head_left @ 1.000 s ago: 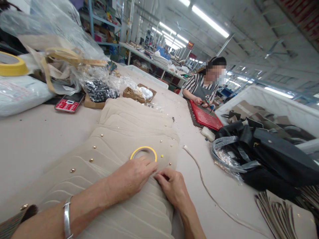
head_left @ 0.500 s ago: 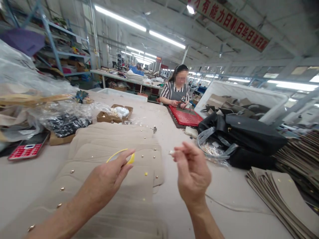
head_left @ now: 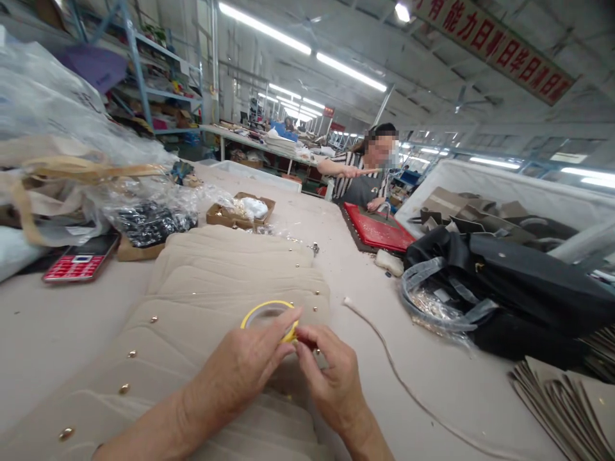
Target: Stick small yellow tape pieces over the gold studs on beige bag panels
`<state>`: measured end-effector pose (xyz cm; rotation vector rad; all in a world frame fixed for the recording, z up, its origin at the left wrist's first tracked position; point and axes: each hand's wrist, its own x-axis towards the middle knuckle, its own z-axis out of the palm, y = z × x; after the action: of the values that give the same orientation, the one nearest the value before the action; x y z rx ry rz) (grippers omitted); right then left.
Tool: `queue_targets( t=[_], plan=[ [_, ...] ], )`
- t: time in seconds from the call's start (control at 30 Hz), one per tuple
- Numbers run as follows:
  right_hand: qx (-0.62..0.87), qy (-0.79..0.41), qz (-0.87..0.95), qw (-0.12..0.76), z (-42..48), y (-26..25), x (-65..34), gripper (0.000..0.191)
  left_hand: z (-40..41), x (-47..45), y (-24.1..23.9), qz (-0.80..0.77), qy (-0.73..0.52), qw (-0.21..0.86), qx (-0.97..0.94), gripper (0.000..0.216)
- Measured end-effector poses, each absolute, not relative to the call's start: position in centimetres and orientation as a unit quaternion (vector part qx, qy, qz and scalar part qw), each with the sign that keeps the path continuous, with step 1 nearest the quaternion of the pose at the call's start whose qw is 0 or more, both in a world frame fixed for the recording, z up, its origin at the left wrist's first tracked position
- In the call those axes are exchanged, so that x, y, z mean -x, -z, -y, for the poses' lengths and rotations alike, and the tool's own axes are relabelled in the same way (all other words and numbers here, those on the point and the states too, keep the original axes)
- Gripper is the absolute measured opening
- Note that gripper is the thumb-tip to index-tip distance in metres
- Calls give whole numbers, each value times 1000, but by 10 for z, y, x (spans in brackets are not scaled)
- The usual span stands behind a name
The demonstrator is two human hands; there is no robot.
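steadying the yellow tape roll (head_left: 269,308), apparently, left hand (head_left: 247,362) clasps it, right hand (head_left: 335,378) half-curled alongside, hold unclear.

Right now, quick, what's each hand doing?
Left hand: closed on the yellow ring-shaped tape roll.
Right hand: pinched closed at the roll's edge; what it grips cannot be told.

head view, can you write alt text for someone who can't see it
A person's left hand holds a yellow tape roll in its grip, with the right hand at the roll's edge, above overlapping beige pieces dotted with gold-coloured studs. Across the pale table, a co-worker in a striped top is behind a red board.
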<state>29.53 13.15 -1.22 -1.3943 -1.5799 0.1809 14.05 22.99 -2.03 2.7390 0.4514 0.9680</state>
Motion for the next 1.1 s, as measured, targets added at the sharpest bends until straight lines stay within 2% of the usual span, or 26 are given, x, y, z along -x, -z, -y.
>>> queue_targets(
  t=[0.27, 0.5, 0.57, 0.67, 0.77, 0.97, 1.1],
  plan=[
    [578, 1, 678, 454, -135, 16, -294, 19, -227, -140, 21, -119, -318, 86, -937, 40],
    [594, 63, 663, 451, -135, 20, -289, 19, -223, -138, 15, -171, -275, 145, -935, 18],
    [615, 12, 627, 478, -136, 18, -286, 16, -222, -137, 13, -190, -270, 147, -932, 20],
    [655, -179, 493, 544, -140, 12, -280, 12, -221, -137, 10, -197, -289, 116, -930, 26],
    [641, -330, 375, 582, -144, 4, -274, 17, -220, -137, 6, -181, -328, 76, -924, 29],
    [618, -382, 322, 607, -150, -6, -268, 19, -217, -133, 2, -189, -362, 33, -912, 28],
    [580, -434, 285, 627, -149, -4, -268, 23, -215, -133, 4, -188, -378, 70, -904, 25]
  ],
)
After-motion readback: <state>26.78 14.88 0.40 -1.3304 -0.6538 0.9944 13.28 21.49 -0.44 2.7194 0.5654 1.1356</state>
